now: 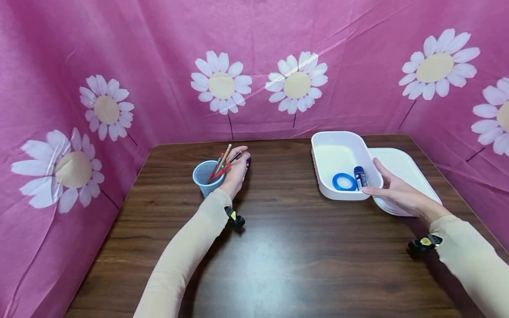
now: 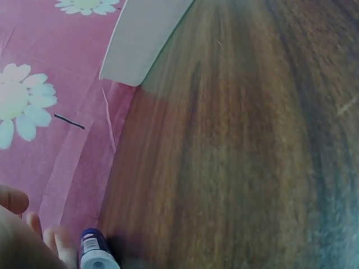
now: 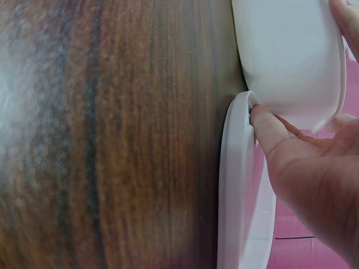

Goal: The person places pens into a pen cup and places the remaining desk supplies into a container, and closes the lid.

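At the left, my left hand is beside a light blue mesh pen cup holding pencils and red-handled items. A small glue stick with a dark blue cap is right at its fingertips, not visibly gripped; in the head view the hand covers most of it. My right hand holds the front right corner of a white plastic box, thumb at the rim and a finger along the side. Inside the box are a blue tape roll and another dark blue glue stick.
A white lid lies on the table to the right, partly behind the box and my right hand. The brown wooden table meets a pink curtain with daisies along its back and sides.
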Demonstrator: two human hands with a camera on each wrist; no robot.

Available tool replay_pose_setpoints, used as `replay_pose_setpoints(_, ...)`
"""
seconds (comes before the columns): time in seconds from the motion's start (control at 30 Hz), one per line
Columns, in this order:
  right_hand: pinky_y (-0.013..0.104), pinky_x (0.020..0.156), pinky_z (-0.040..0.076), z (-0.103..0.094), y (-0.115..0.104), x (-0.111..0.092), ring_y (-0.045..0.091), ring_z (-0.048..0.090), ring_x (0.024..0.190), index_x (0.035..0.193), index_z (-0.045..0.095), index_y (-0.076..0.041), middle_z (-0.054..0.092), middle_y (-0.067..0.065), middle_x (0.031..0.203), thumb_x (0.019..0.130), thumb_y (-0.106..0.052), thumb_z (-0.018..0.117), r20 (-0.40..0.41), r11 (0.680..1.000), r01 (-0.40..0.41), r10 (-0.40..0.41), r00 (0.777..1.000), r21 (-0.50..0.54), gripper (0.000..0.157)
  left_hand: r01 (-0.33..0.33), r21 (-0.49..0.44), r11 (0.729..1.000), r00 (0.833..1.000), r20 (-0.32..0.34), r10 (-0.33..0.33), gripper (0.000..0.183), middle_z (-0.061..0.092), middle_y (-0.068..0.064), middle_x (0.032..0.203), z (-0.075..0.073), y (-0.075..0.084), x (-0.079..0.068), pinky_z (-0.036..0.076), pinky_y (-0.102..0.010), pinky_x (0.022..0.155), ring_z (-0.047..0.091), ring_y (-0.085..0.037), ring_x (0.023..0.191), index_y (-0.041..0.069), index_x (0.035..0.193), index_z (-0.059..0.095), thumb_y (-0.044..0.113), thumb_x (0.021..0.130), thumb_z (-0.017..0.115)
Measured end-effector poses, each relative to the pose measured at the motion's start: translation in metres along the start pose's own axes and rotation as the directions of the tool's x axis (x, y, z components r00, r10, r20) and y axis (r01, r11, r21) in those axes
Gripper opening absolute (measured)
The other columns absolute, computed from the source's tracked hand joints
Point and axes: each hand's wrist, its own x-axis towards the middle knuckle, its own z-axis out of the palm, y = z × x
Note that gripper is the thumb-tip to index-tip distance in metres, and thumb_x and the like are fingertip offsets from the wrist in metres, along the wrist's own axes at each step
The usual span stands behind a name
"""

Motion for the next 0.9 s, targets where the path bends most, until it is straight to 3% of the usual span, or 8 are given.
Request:
replay_pose_setpoints(0.13,0.075,0.113,0.004,0.0,0.001,0.001,0.048,-0.006,0.149,0.156,-0.025,-0.032,-0.016,0.019,0.166,0.1,-0.024,0.066,0.003,1.0,-0.004,0.004,1.0,0.004,0.107,-0.041,0.023,0.999,0.999,-0.027,0.042,0.033,0.058,-0.021,0.132,-0.001,-0.003,0.005,0.048,-0.021,0.07,0.057,-0.015,0.092,0.006,0.125,0.065,-0.002,0.093,0.062)
replay_pose_setpoints(0.2,0.075,0.113,0.003,0.0,0.002,0.001,0.047,-0.007,0.149,0.156,-0.025,-0.033,-0.016,0.018,0.166,0.1,-0.024,0.066,0.004,1.0,-0.003,0.003,1.0,0.007,0.107,-0.057,0.033,0.998,0.998,-0.032,0.058,0.039,0.055,-0.024,0.138,-0.002,-0.004,0.007,0.047,-0.027,0.095,0.055,-0.022,0.115,0.001,0.128,0.063,-0.007,0.09,0.063)
replay_pose_setpoints(0.27,0.074,0.113,0.002,-0.001,0.003,0.002,0.046,-0.007,0.149,0.156,-0.025,-0.033,-0.017,0.017,0.166,0.1,-0.024,0.066,0.005,1.0,0.0,0.0,1.0,0.013,0.107,-0.054,0.056,0.997,0.998,-0.031,0.056,0.047,0.053,-0.024,0.141,-0.003,-0.004,0.007,0.043,-0.033,0.103,0.05,-0.029,0.127,0.0,0.132,0.06,-0.011,0.086,0.063)
replay_pose_setpoints(0.37,0.074,0.114,0.002,-0.001,0.004,0.003,0.046,-0.007,0.149,0.156,-0.025,-0.034,-0.016,0.017,0.166,0.1,-0.024,0.066,0.004,1.0,0.001,-0.001,1.0,0.015,0.107,-0.04,0.107,0.993,0.999,-0.025,0.043,0.057,0.052,-0.021,0.144,-0.004,-0.004,0.007,0.043,-0.029,0.097,0.047,-0.033,0.128,0.003,0.136,0.058,-0.015,0.083,0.063)
replay_pose_setpoints(0.43,0.074,0.113,0.002,-0.002,0.005,0.003,0.047,-0.007,0.149,0.156,-0.025,-0.034,-0.016,0.018,0.166,0.1,-0.023,0.066,0.003,1.0,0.002,-0.002,1.0,0.015,0.107,-0.015,0.149,0.989,1.0,-0.021,0.019,0.061,0.052,-0.018,0.144,-0.003,-0.005,0.006,0.044,-0.027,0.079,0.048,-0.029,0.118,0.007,0.138,0.058,-0.017,0.082,0.06)
replay_pose_setpoints(0.6,0.075,0.113,0.002,-0.002,0.006,0.003,0.047,-0.006,0.149,0.156,-0.025,-0.033,-0.015,0.018,0.166,0.1,-0.023,0.066,0.001,1.0,0.001,-0.001,1.0,0.012,0.107,0.027,0.212,0.977,0.999,0.017,-0.031,0.068,0.054,-0.016,0.141,-0.002,-0.006,0.003,0.043,-0.02,0.062,0.049,-0.02,0.098,0.007,0.139,0.057,-0.023,0.079,0.052)
replay_pose_setpoints(0.77,0.075,0.113,0.002,-0.002,0.006,0.003,0.047,-0.007,0.149,0.156,-0.025,-0.033,-0.016,0.017,0.166,0.1,-0.023,0.066,0.0,1.0,0.001,-0.001,1.0,0.015,0.107,0.042,0.223,0.974,0.993,0.095,-0.065,0.073,0.057,-0.021,0.127,0.0,-0.011,0.006,0.06,-0.029,0.072,0.057,-0.023,0.092,0.001,0.139,0.056,-0.03,0.073,0.056)
replay_pose_setpoints(0.9,0.075,0.113,0.0,-0.002,0.006,0.003,0.047,-0.008,0.149,0.156,-0.025,-0.034,-0.018,0.015,0.167,0.1,-0.024,0.066,-0.001,1.0,0.0,0.0,1.0,0.014,0.107,0.047,0.27,0.962,0.986,0.139,-0.087,0.076,0.057,-0.021,0.127,0.001,-0.013,0.006,0.061,-0.037,0.082,0.059,-0.026,0.101,0.002,0.137,0.056,-0.03,0.07,0.067)
